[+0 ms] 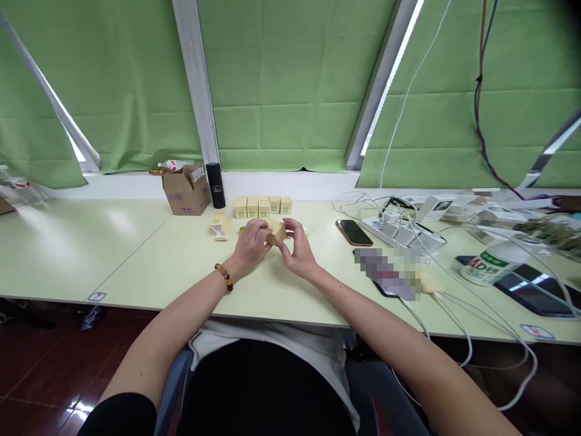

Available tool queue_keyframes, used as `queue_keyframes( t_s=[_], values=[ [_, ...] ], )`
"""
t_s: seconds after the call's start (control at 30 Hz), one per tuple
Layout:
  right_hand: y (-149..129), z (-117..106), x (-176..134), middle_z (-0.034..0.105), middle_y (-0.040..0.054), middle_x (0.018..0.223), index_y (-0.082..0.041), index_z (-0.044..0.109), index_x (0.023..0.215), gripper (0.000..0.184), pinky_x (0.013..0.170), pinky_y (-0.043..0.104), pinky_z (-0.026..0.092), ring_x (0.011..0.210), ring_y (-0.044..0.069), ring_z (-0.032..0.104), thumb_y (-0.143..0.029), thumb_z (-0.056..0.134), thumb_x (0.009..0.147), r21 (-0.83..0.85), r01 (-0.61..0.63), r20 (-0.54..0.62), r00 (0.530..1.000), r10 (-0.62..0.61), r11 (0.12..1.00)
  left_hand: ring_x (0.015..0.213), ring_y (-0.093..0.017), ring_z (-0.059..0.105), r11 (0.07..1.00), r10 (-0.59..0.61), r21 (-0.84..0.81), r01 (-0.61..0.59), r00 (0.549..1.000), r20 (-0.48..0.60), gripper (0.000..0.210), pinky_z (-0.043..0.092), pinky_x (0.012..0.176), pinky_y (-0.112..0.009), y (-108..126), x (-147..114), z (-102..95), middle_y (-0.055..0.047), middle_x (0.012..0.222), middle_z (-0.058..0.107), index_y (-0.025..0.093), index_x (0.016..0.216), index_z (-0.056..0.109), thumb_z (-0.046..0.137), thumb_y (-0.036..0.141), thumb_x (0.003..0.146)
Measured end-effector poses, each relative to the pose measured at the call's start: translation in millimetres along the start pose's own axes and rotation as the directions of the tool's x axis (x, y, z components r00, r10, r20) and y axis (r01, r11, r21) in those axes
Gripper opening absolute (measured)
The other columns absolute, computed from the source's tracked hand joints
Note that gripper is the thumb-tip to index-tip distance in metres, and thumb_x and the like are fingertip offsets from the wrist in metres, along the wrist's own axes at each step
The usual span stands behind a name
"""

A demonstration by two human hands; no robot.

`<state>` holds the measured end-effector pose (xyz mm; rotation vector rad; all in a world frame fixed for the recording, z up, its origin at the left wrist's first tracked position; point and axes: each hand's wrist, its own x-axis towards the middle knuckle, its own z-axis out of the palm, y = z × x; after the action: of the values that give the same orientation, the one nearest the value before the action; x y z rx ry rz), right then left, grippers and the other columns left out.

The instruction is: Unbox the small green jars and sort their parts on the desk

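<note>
Small tan box (276, 231) sits just above the middle of the frame, held between both hands a little over the pale green counter (136, 254). Left hand (250, 243) comes in from the lower left, forearm stretched forward, a beaded bracelet (224, 276) on the wrist; its grip is closed on the box's left side, fingers curled over the top. Right hand (296, 247) reaches in from the lower right, wrist bent inward, its grip pinching the box's right edge with thumb and fingertips.

Behind the hands, toward the window, stands a row of small boxes (262, 206) side by side. Left of that row are a black cylinder (215, 185) and an open cardboard carton (187, 191). An opened small box (220, 227) lies just left of the left hand. To the right of the hands lie a phone (354, 232), a power strip (399, 233) and white cables (454, 303).
</note>
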<state>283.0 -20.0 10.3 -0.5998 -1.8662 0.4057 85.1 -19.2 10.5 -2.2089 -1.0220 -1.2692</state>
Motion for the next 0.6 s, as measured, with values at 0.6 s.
queue_keyframes(
  t_s=[0.6],
  values=[
    [-4,0,-3,0.049,0.0186,0.144,-0.028,0.018,0.158,0.074,0.1,0.058,0.058,0.121,0.034,0.06,-0.021,0.056,0.095,-0.21,0.043,0.066,0.997,-0.03,0.977,0.114,-0.03,0.061,0.996,0.051,0.066,-0.057,0.995,0.089,0.015,0.057,0.086,-0.047,12,-2,-4.2,-0.015,0.12,0.062,0.022,0.111,0.054,0.062,0.022,0.099]
  ],
)
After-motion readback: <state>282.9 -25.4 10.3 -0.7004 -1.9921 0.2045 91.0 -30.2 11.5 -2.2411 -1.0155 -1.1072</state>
